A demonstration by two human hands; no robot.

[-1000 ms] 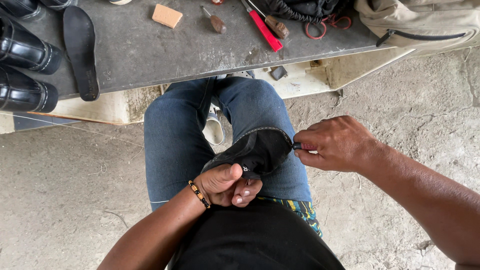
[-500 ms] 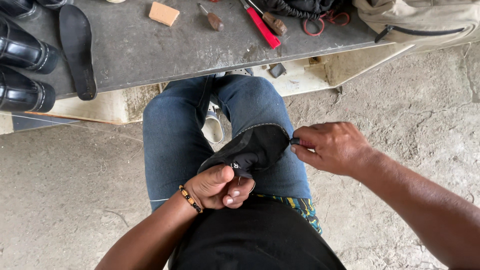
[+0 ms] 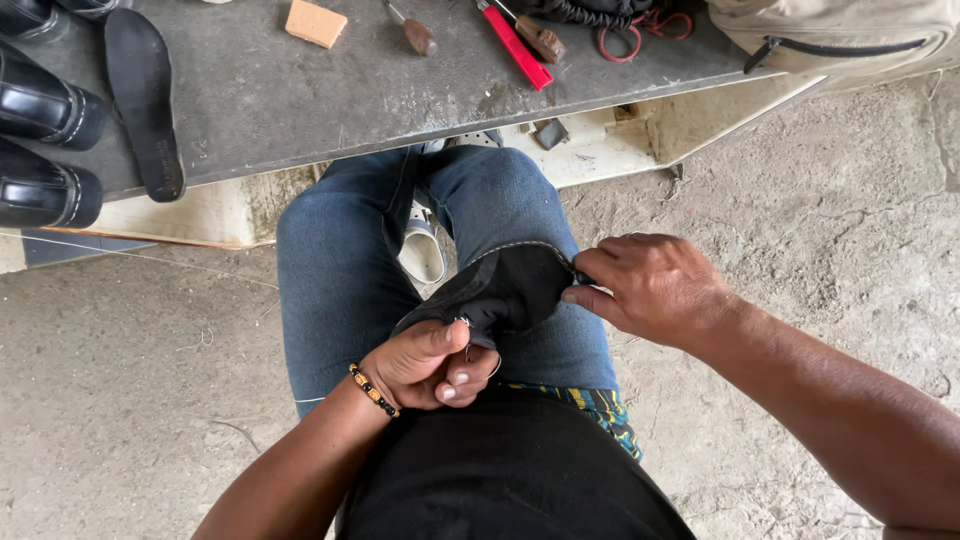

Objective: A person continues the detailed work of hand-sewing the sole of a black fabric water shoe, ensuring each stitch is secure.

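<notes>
Through the head camera I see my left hand (image 3: 430, 362) clamped on the near end of a curved black leather shoe piece (image 3: 505, 288) lying across my right thigh in blue jeans, while my right hand (image 3: 655, 288) pinches its far edge. Above my knees, the grey table (image 3: 300, 100) carries a flat black insole (image 3: 143, 98), a red-handled tool (image 3: 518, 47) and a tan block (image 3: 315, 22).

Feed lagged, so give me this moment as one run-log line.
left hand: grips near end of black leather piece | right hand: pinches its far edge | piece rests on right thigh | bench: tools, black shoes
</notes>
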